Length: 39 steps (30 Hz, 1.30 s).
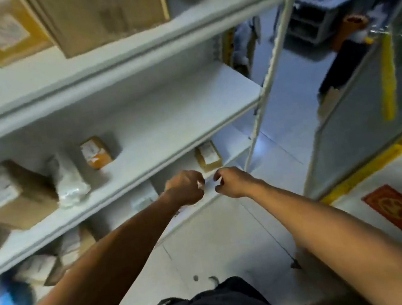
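We see a small brown parcel (208, 157) with a white label just above the centre of the frame. It lies on a low white shelf (232, 145). Just below it, the left hand (185, 187) and the right hand (229, 183) are close together at the shelf edge, with their fingers curled. Something white shows at the fingertips, but because of blur we cannot tell if they pinch it.

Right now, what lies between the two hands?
In the head view, only the shelf's pale front edge shows between the left hand and right hand; a held item cannot be made out.
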Available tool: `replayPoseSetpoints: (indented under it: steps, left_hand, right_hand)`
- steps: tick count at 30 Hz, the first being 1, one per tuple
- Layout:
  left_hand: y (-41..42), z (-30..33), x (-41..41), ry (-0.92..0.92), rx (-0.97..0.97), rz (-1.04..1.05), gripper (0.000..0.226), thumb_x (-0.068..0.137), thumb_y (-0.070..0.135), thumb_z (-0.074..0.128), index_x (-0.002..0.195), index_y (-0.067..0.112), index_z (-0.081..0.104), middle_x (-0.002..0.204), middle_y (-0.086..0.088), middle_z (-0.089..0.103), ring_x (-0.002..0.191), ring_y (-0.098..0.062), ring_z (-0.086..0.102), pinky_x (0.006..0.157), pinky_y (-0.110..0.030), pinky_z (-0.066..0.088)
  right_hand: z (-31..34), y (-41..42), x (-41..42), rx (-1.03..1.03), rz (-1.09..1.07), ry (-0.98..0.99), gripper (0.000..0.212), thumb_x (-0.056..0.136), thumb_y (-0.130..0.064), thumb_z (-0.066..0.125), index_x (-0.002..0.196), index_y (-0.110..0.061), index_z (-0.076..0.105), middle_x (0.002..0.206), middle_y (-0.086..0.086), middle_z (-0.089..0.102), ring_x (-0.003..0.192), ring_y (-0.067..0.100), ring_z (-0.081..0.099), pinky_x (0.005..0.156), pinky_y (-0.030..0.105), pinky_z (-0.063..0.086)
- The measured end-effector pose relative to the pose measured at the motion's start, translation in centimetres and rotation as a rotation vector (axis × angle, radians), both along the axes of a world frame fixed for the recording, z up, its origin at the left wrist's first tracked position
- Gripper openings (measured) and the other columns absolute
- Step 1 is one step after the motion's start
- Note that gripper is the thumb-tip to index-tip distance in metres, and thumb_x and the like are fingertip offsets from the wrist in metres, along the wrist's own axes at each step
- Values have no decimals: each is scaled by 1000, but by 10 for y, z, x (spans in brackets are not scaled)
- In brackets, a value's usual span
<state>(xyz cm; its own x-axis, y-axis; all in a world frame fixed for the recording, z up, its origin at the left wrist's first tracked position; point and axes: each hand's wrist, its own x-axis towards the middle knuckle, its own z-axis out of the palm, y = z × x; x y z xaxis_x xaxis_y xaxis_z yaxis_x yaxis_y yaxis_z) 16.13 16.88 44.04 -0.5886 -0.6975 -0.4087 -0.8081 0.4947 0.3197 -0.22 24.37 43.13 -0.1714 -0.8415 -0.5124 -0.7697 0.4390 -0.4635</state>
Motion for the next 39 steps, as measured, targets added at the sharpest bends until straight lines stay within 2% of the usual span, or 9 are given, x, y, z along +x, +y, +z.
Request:
replayPoseSetpoints:
  steps: [10, 14, 17, 22, 27, 30, 33, 36, 39]
  left_hand:
    - [-26, 96, 220, 260, -308, 738, 25, 87, 24, 70, 111, 23, 76, 108, -2, 76, 100, -24, 71, 86, -31, 55]
    - [-17, 134, 269, 308, -453, 920, 25, 83, 34, 66, 103, 24, 77, 101, -5, 76, 95, -29, 71, 82, -39, 58]
    - [-17, 157, 300, 399, -556, 1000, 19, 87, 22, 70, 103, 21, 78, 102, -3, 76, 91, -21, 71, 86, -40, 59]
    - [-38, 200, 342, 510, -702, 1064, 26, 90, 19, 72, 115, 17, 72, 105, -1, 75, 91, -15, 71, 85, -32, 57]
    - [-63, 254, 388, 693, -901, 1160, 44, 92, 27, 69, 131, 12, 56, 115, -5, 65, 94, -19, 63, 80, -33, 51]
    - [-82, 282, 421, 825, -924, 1216, 62, 93, 33, 67, 145, 11, 41, 138, -13, 51, 118, -26, 57, 99, -41, 50]
    - [-94, 312, 448, 937, -794, 1106, 88, 94, 42, 60, 162, 12, 12, 165, -14, 26, 144, -30, 39, 116, -52, 40]
    - [-103, 332, 464, 1185, -588, 960, 85, 103, 26, 51, 162, 11, -8, 166, -13, 22, 137, -18, 40, 107, -31, 46]
    - [-110, 341, 475, 1262, -474, 936, 74, 104, 43, 48, 162, 10, 15, 156, -15, 42, 131, -20, 47, 104, -32, 44]
  right_hand:
    - [109, -136, 187, -213, 711, -1, 39, 91, -31, 67, 129, -23, 64, 118, 2, 68, 103, 21, 64, 92, 35, 53]
    - [157, -155, 246, -371, 834, -84, 33, 91, -26, 67, 123, -20, 67, 109, 1, 71, 102, 20, 66, 86, 31, 52]
    - [189, -164, 282, -558, 862, -150, 24, 89, -22, 68, 113, -21, 73, 112, 2, 73, 104, 19, 66, 92, 34, 53]
    - [237, -177, 321, -776, 808, -296, 18, 95, -20, 64, 108, -17, 75, 108, -2, 71, 95, 10, 59, 82, 23, 44]
    - [271, -201, 356, -776, 498, -615, 14, 98, -18, 59, 106, -17, 70, 87, 1, 72, 81, 18, 71, 78, 32, 62]
    - [290, -214, 376, -875, 217, -824, 11, 101, -34, 56, 99, -23, 58, 86, -1, 62, 77, 20, 66, 73, 39, 61]
    - [307, -230, 388, -928, 164, -840, 46, 84, -69, 48, 117, -37, 51, 122, 1, 58, 109, 20, 60, 94, 52, 55]
    - [338, -218, 403, -779, 184, -947, 66, 99, -59, 44, 157, -38, 20, 163, 2, 27, 144, 25, 35, 109, 59, 42]
    - [353, -215, 415, -675, 210, -1038, 60, 103, -57, 37, 157, -32, 27, 159, 3, 36, 139, 26, 41, 108, 57, 42]
